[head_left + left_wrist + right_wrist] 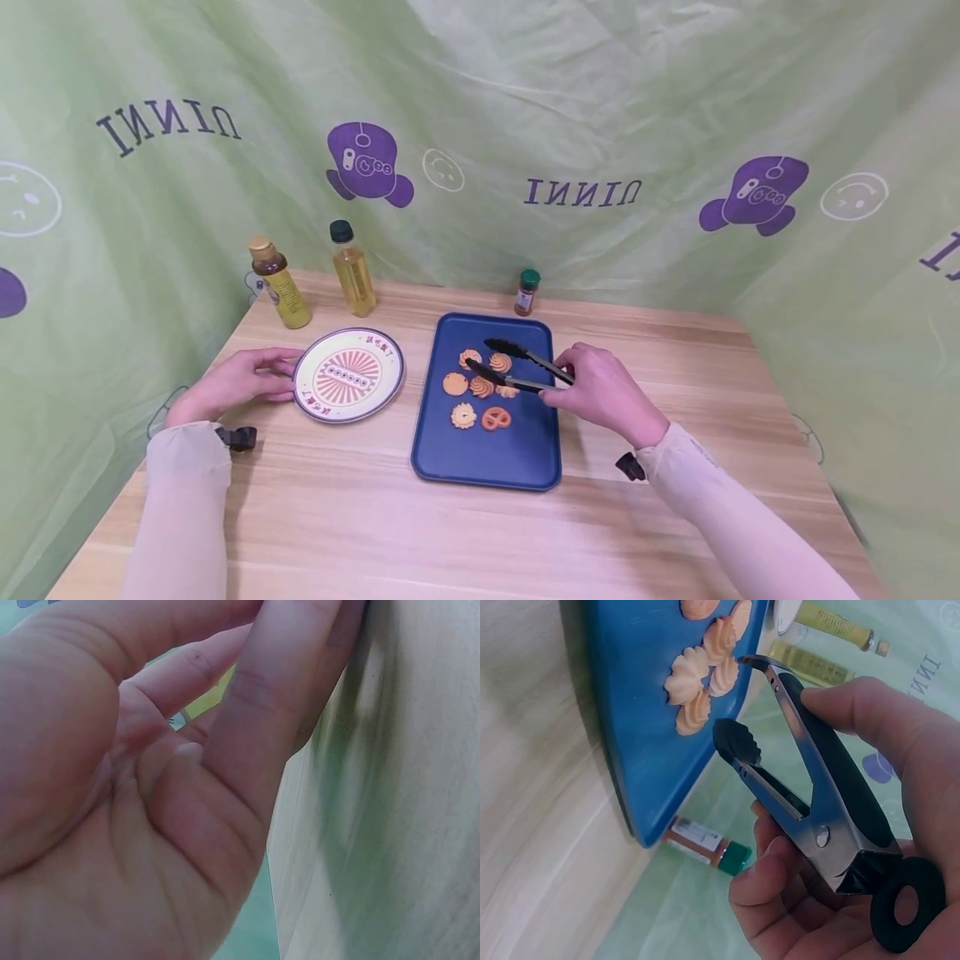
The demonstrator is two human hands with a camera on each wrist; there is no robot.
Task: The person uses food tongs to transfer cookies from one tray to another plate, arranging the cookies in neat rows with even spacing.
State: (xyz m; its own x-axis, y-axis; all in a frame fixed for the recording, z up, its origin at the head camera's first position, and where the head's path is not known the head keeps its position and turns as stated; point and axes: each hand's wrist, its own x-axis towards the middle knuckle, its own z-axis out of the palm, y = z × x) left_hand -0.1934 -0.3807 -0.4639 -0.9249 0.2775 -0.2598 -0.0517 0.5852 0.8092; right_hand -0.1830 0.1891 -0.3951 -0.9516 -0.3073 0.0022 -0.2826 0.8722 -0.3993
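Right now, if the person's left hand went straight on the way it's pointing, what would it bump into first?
Most likely the plate: the left hand points at its rim, with nothing visible between. Whether the fingertips already touch it is hard to tell.

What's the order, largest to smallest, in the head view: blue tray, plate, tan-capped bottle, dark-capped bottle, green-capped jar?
1. Blue tray
2. Plate
3. Tan-capped bottle and dark-capped bottle: look alike, not ranked
4. Green-capped jar
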